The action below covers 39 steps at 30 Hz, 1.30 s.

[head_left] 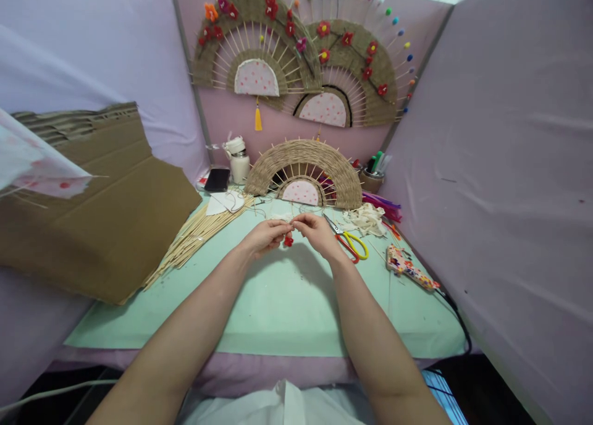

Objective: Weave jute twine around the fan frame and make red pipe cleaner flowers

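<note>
Both hands meet over the middle of the table, in front of a woven twine fan. My left hand is closed in a pinch, and a small red pipe-cleaner piece hangs just below its fingertips. It looks like a flower, but its exact shape is too small to tell. My right hand pinches at the same spot, its fingertips meeting the left ones. What lies between the right fingertips is hidden. Scissors with red and yellow handles lie beside the right hand.
Thin sticks and a large cardboard sheet are at left. A phone and white bottle stand behind. To the right are cream yarn, pipe cleaners, a pen pot and a corded glue gun.
</note>
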{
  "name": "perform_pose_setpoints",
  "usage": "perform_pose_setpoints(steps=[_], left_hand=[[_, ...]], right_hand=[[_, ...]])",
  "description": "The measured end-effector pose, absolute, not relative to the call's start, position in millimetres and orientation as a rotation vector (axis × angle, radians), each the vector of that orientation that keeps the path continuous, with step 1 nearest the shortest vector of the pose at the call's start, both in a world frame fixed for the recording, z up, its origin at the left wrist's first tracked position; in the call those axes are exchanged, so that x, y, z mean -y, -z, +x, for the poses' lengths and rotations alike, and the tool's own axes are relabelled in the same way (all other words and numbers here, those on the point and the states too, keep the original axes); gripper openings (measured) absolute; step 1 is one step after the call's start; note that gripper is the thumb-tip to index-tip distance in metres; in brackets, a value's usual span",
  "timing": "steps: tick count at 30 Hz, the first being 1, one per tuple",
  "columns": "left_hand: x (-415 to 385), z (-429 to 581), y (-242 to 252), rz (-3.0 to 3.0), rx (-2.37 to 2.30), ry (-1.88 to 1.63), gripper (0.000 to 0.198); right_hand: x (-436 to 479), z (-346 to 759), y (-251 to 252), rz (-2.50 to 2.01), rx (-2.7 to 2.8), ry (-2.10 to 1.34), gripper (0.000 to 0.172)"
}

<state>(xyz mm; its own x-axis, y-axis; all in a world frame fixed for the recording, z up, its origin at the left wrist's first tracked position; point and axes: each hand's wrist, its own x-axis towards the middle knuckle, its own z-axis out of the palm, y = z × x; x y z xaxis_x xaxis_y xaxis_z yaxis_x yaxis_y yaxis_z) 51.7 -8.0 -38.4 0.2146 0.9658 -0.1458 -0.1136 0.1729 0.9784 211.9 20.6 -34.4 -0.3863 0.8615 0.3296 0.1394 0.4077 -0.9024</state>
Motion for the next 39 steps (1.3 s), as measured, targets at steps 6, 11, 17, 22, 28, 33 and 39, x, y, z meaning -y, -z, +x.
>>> perform_pose_setpoints(steps=[6, 11, 17, 22, 28, 33, 39], left_hand=[[7.7, 52.9, 39.0, 1.447, -1.284, -1.020, 0.022], [10.7, 54.6, 35.0, 1.636, -1.331, -1.075, 0.020], [10.9, 54.7, 34.0, 1.515, -1.308, -1.128, 0.023], [6.1, 55.6, 38.0, 1.247, -1.281, -1.249, 0.029], [5.0, 57.5, 38.6, 0.958, -1.133, -1.352, 0.033], [6.0, 59.7, 38.2, 0.827, -1.035, -1.409, 0.028], [4.9, 62.7, 39.2, 0.701, -0.914, -1.442, 0.015]], right_hand=[[-18.7, 209.4, 35.4, -0.922, 1.894, -0.780, 0.013], [-19.9, 208.2, 39.1, -0.950, 1.876, -0.706, 0.014], [-18.0, 209.0, 33.7, -0.968, 1.789, -0.760, 0.016], [-17.2, 207.7, 33.1, -0.966, 1.717, -0.825, 0.018], [-18.7, 205.5, 36.9, -0.937, 1.697, -0.874, 0.021], [-17.2, 202.7, 38.9, -0.908, 1.697, -0.880, 0.024], [-17.1, 200.6, 39.9, -0.930, 1.621, -1.039, 0.024]])
